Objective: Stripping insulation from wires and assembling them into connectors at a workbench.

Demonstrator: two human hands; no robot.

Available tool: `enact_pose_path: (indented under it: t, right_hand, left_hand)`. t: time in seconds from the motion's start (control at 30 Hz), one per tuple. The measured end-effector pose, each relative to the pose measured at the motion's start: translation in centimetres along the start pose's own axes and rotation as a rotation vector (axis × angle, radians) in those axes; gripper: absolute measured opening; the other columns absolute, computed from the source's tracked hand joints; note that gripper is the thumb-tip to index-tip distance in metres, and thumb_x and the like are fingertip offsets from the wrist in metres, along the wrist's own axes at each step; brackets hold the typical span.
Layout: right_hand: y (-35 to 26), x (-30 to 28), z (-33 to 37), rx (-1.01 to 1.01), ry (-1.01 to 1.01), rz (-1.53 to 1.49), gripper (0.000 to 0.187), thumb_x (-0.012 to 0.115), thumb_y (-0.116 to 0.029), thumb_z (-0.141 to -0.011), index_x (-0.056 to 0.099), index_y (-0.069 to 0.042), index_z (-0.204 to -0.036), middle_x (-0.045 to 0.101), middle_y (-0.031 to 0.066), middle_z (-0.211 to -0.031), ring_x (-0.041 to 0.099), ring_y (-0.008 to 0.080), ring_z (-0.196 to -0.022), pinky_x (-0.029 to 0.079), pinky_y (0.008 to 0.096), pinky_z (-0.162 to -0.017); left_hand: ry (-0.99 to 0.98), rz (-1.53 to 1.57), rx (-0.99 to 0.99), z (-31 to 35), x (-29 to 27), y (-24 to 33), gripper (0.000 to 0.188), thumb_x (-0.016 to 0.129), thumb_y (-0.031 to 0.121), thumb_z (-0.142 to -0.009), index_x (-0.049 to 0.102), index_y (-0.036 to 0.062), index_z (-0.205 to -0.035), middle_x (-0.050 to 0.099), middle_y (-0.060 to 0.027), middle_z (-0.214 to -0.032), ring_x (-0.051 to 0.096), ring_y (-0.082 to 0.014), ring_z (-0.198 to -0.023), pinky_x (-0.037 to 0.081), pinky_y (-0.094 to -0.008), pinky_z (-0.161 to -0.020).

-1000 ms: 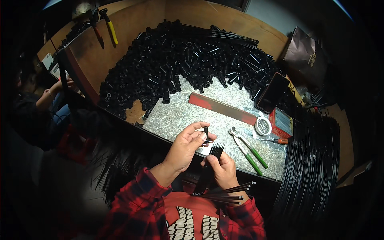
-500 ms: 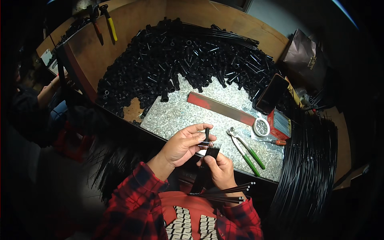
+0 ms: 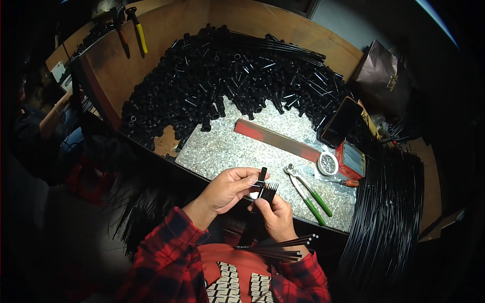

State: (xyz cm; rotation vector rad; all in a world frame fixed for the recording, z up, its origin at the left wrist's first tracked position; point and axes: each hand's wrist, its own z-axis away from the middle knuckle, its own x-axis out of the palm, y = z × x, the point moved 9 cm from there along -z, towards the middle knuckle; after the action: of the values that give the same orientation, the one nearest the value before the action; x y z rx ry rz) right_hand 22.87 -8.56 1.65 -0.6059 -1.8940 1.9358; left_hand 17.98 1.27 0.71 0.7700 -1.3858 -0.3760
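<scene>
My left hand point(image 3: 221, 193) pinches a short black tube-shaped part point(image 3: 263, 174) between thumb and fingers, with a thin, shiny rod tip at its side. Close by on the right, my right hand point(image 3: 276, 216) grips a flat row of thin black rods point(image 3: 268, 193), thumb across them, pale tips fanned like a comb. The tube stands right beside those tips; whether they touch I cannot tell. More black rods with whitish ends point(image 3: 295, 244) stick out over my right forearm. Fingers hide the tube's lower end.
A heap of black tubular parts point(image 3: 227, 76) covers the bench's back. On the speckled board point(image 3: 242, 151) lie a red-brown bar point(image 3: 278, 141), green-handled pincers point(image 3: 312, 198), a round dish point(image 3: 328, 163) and a screwdriver point(image 3: 351, 183). Long rods point(image 3: 386, 212) hang at right. Another person point(image 3: 48, 123) sits at left.
My left hand's fingertips and the black tube have moved slightly down, bringing the tube nearer the rod tips in my right hand. The view has shifted slightly.
</scene>
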Motion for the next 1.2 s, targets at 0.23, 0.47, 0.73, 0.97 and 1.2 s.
enact_pose_path:
  t: [0.23, 0.47, 0.73, 0.97, 1.2]
  right_hand:
    - [-0.6, 0.1, -0.4, -0.002, -0.002, 0.105, 0.015, 0.06, -0.012, -0.09, 0.064, 0.001, -0.097, 0.067, 0.0039, -0.08, 0.061, 0.0079, -0.073, 0.049, 0.0237, -0.066]
    - [0.3, -0.1, -0.4, 0.023, -0.041, 0.117, 0.019, 0.06, -0.012, -0.09, 0.063, 0.001, -0.104, 0.066, 0.001, -0.087, 0.058, 0.0063, -0.079, 0.048, 0.0237, -0.071]
    - [1.5, -0.1, -0.8, 0.108, -0.126, -0.125, 0.019, 0.061, -0.019, -0.091, 0.062, -0.001, -0.098, 0.059, -0.0038, -0.082, 0.051, 0.0027, -0.075, 0.043, 0.0208, -0.065]
    - [1.8, 0.3, -1.0, 0.112, -0.185, -0.138, 0.018, 0.061, -0.016, -0.091, 0.061, -0.001, -0.102, 0.059, -0.0039, -0.085, 0.052, 0.0035, -0.079, 0.044, 0.0215, -0.071]
    - [-0.1, 0.2, -0.8, -0.032, -0.026, -0.012, 0.017, 0.064, -0.018, -0.089, 0.058, -0.001, -0.088, 0.053, -0.0036, -0.068, 0.042, 0.0017, -0.06, 0.037, 0.0223, -0.051]
  left_hand:
    - [0.057, -0.309, 0.111, 1.0, 0.7, 1.2, 0.031, 0.059, -0.001, -0.087, 0.056, -0.0051, -0.117, 0.06, -0.0074, -0.105, 0.059, -0.012, -0.093, 0.051, -0.0238, -0.079]
    - [0.144, -0.456, 0.154, 1.0, 1.2, 1.7, 0.025, 0.059, 0.002, -0.089, 0.06, -0.0055, -0.113, 0.056, -0.0024, -0.096, 0.058, -0.0096, -0.089, 0.047, -0.0231, -0.079]
    - [0.013, -0.426, 0.149, 0.5, 1.0, 1.4, 0.025, 0.057, 0.008, -0.092, 0.059, -0.0038, -0.114, 0.061, -0.0041, -0.101, 0.058, -0.0104, -0.094, 0.047, -0.0239, -0.082]
    - [0.025, -0.52, 0.167, 0.9, 1.9, 2.2, 0.025, 0.059, 0.006, -0.091, 0.059, -0.0056, -0.113, 0.056, -0.0042, -0.101, 0.057, -0.0117, -0.094, 0.046, -0.0244, -0.084]
    - [0.142, -0.491, 0.24, 1.4, 1.0, 2.1, 0.025, 0.059, 0.002, -0.089, 0.059, -0.007, -0.112, 0.053, -0.0045, -0.1, 0.057, -0.0112, -0.093, 0.045, -0.0232, -0.084]
